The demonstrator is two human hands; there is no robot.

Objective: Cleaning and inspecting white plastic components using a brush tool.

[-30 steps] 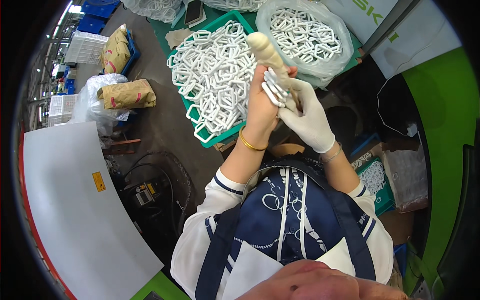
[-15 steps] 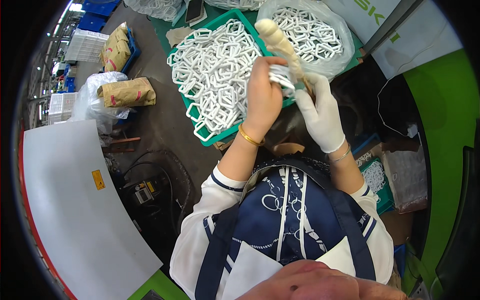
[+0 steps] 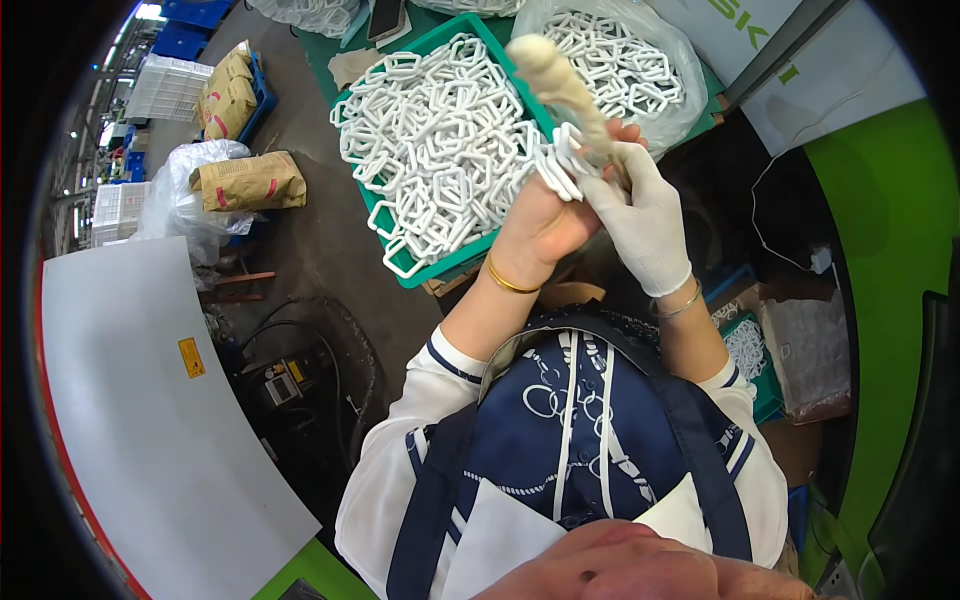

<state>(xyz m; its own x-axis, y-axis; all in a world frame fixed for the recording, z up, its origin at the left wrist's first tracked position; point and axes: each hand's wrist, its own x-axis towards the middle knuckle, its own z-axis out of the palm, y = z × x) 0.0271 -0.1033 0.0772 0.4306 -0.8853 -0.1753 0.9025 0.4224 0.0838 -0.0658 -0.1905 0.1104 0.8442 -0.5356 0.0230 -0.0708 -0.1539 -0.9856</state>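
Note:
My bare left hand [image 3: 548,228] is turned palm up beside the right edge of a green tray [image 3: 398,275]. It holds several white links [image 3: 556,172], which look like plastic, its fingers partly hidden behind them. My right hand [image 3: 645,225], in a white knitted glove, is closed round the lower end of a stick wrapped in lumpy cream material [image 3: 556,80]. That stick slants up and to the left, its rounded end above the tray's edge. The gloved fingertips are close against the links in my left hand. Loose white links [image 3: 440,150] are heaped in the tray.
Behind the stick stands a clear plastic bag [image 3: 690,75] full of similar links. A phone [image 3: 386,18] lies past the tray. Brown paper sacks [image 3: 255,183] are at the left. A smaller green bin [image 3: 766,385] of white pieces sits low at my right.
My left hand has rolled palm up and moved slightly right and down, showing the links across it. The right hand keeps its grip, and the stick has barely shifted.

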